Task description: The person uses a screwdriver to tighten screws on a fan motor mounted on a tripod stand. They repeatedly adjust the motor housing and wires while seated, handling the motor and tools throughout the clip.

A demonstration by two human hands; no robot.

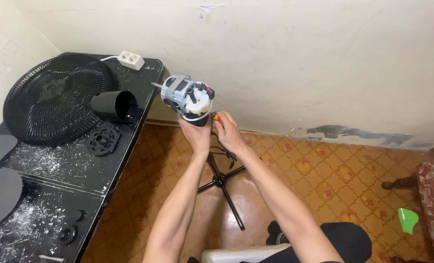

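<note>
Two bare hands meet at the top of a stripped pedestal fan. The left hand (196, 132) is wrapped around the black neck just below the exposed fan motor (185, 96), gripping it; the right hand (225, 130) is closed on a small orange-handled tool (216, 117), probably a screwdriver, held against the right side of the motor base. The motor sits uncovered on its stand (221, 181), whose black legs spread over the patterned floor (324, 175) near the far wall. Judged from this layout, disassembly is well advanced: the black fan grille (51, 102), a black cylindrical cover (112, 103) and a round black mounting plate (102, 140) already lie apart on the black table (80, 170) at left, beside a white power strip (130, 59). Grey blades (0, 187) rest at the near left edge. The motor is still attached to the neck.
</note>
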